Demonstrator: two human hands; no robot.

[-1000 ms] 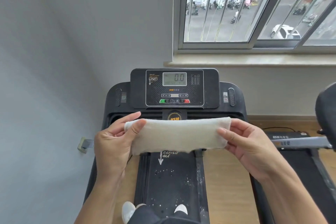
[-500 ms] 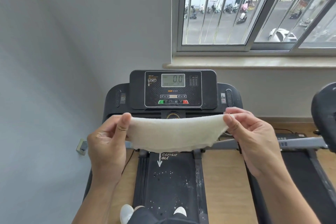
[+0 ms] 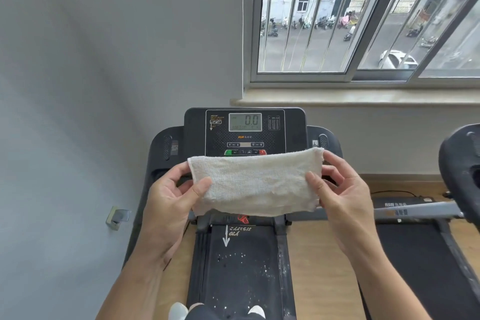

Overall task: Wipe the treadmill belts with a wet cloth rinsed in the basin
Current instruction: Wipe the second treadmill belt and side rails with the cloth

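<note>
**Head view, from a standing position on the treadmill.** We are holding the cloth [image 3: 255,184] stretched flat between both hands. It is hanging in the air over the front end of the belt [image 3: 241,267], just in front of the lower edge of the console [image 3: 244,132], and it is partly covering the console's row of buttons [image 3: 245,152].

The left hand [image 3: 168,205] is pinching the cloth's left end. Its grip is pressing the left thumb [image 3: 201,188] onto the near face, with the fingers [image 3: 179,173] lying behind. The right hand [image 3: 342,195] is pinching the right end in the same way, with the right thumb [image 3: 313,182] on the near face and the other digits curling behind the edge. The cloth is off-white and coarse in weave, and it is sagging slightly along its lower edge.

Below it, the black belt is carrying scattered white specks [image 3: 241,260] and a white arrow [image 3: 226,238] pointing toward us. The display [image 3: 245,122] is reading 0.0. Our white shoes [image 3: 178,310] are showing at the bottom edge.

To the right, across a strip of wooden floor [image 3: 317,267], a second belt [image 3: 420,267] is lying below a grey rail [image 3: 415,212]. Above the console, a barred window [image 3: 301,34] is looking onto a street.
</note>
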